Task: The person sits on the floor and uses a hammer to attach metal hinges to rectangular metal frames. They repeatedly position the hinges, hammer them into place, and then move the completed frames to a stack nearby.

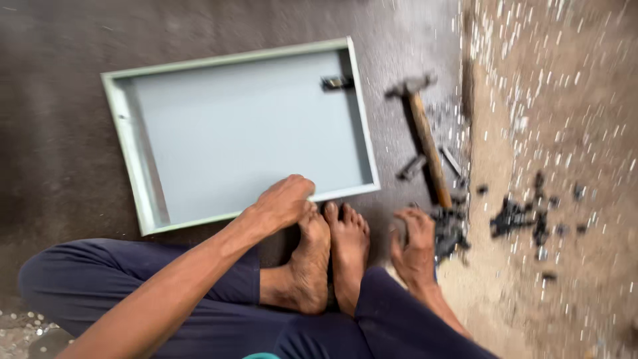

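Observation:
A pale grey-green metal tray-like panel [133,153] with raised edges lies on the dark floor in front of me. My left hand [282,203] rests on its near edge, fingers curled over the rim. My right hand [413,242] reaches down to a heap of small dark metal parts [452,229] on the floor; the blur hides whether it holds one. A small dark fitting [335,82] sits inside the panel near its far right corner. My bare feet [329,256] are between my hands.
A hammer [425,139] with a wooden handle lies right of the panel. Loose dark metal pieces [525,216] are scattered on the sandy ground at right, with small bright bits all over it. My crossed legs fill the bottom.

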